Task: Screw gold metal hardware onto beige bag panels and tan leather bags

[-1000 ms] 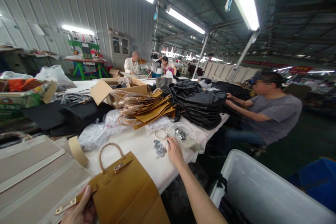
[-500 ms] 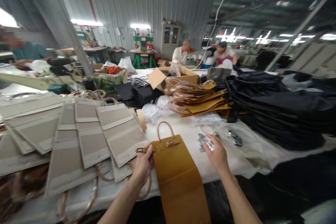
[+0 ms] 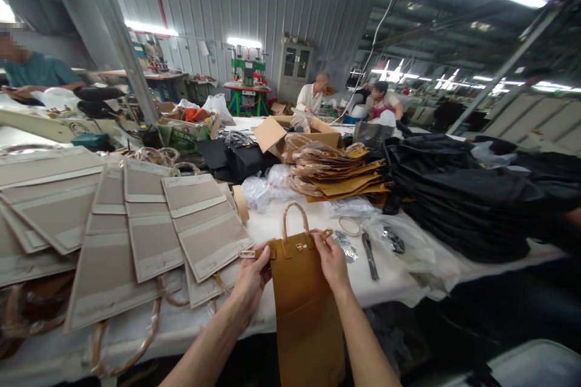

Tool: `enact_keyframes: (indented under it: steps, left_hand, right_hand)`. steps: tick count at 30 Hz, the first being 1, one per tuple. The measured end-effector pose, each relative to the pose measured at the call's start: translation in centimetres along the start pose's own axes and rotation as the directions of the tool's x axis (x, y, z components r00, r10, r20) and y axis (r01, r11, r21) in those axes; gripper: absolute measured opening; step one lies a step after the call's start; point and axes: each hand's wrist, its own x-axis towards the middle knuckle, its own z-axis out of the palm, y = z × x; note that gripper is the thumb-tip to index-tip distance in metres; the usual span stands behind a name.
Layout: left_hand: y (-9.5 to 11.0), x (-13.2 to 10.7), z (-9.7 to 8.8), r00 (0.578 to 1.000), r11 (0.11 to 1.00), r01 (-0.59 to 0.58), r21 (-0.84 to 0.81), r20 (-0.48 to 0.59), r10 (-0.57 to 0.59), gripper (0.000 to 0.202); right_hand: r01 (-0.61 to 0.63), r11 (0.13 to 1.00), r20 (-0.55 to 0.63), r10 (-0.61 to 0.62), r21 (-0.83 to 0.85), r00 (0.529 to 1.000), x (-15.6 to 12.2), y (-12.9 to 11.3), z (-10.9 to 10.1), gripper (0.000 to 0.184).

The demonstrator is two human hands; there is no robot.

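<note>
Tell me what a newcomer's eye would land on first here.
Probably the mustard-brown handbag panel at lower centre, held near its top corners by the left hand and right hand. Just beyond lies a stack of similar brown panels, with a big heap of black material to its right. On the left, beige panels overlap across the white-covered table.

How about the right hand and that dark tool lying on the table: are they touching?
Apart. The head view shows small metal pieces and white tabletop between the right hand and the dark tool.
</note>
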Motion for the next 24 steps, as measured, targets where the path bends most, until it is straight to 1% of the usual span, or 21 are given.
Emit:
enact_keyframes:
  steps: [2,4,6,9,11,13,15,17,19,22,24]
  left_hand:
    - [-0.2,-0.2,0.5,1.000,0.999,0.017,-0.029,0.015,-0.017,0.052]
    - [-0.5,-0.5,0.7,0.999,0.998,0.036,-0.053,0.023,-0.035,0.047]
    - [-0.9,-0.5,0.7,0.999,0.996,0.048,-0.076,0.027,-0.046,0.042]
    - [-1.5,-0.2,0.3,0.998,0.993,0.055,-0.102,0.014,-0.054,0.037]
    - [-1.8,0.3,0.0,0.999,0.993,0.050,-0.104,-0.012,-0.051,0.036]
    - [-1.8,0.9,-0.2,0.997,0.995,0.038,-0.096,-0.061,-0.044,0.034]
    - [-1.6,1.6,-0.1,0.991,0.995,0.029,-0.097,-0.130,-0.042,0.026]
    - [-1.3,2.3,0.2,0.980,0.993,0.037,-0.111,-0.190,-0.058,0.017]
    - [-1.0,3.0,0.5,0.967,0.990,0.057,-0.126,-0.241,-0.086,0.017]
    - [-0.7,4.1,0.4,0.957,0.991,0.083,-0.109,-0.268,-0.109,0.019]
    - [-0.8,4.6,0.0,0.964,0.993,0.088,-0.075,-0.245,-0.104,0.019]
  right_hand:
    - [-0.109,0.991,-0.058,0.114,0.083,0.992,0.0,0.4,-0.3,0.054]
    - [-0.190,0.971,-0.089,0.203,0.143,0.975,-0.1,0.7,-0.7,0.059]
    - [-0.238,0.951,-0.090,0.259,0.199,0.962,-0.2,0.9,-1.0,0.062]
    - [-0.284,0.913,-0.077,0.319,0.293,0.945,-0.3,1.2,-1.1,0.060]
    - [-0.309,0.881,-0.065,0.353,0.359,0.933,-0.3,1.5,-1.0,0.059]
    - [-0.317,0.857,-0.051,0.367,0.406,0.929,-0.3,1.9,-0.7,0.059]
    - [-0.308,0.852,-0.040,0.357,0.422,0.933,-0.1,2.4,-0.2,0.057]
    - [-0.298,0.856,-0.036,0.344,0.422,0.938,0.1,2.9,0.3,0.053]
    - [-0.287,0.858,-0.044,0.337,0.426,0.940,0.2,3.4,0.9,0.050]
    - [-0.281,0.847,-0.064,0.345,0.451,0.936,0.2,4.0,1.7,0.048]
    - [-0.289,0.840,-0.076,0.361,0.460,0.929,-0.1,4.2,2.0,0.047]
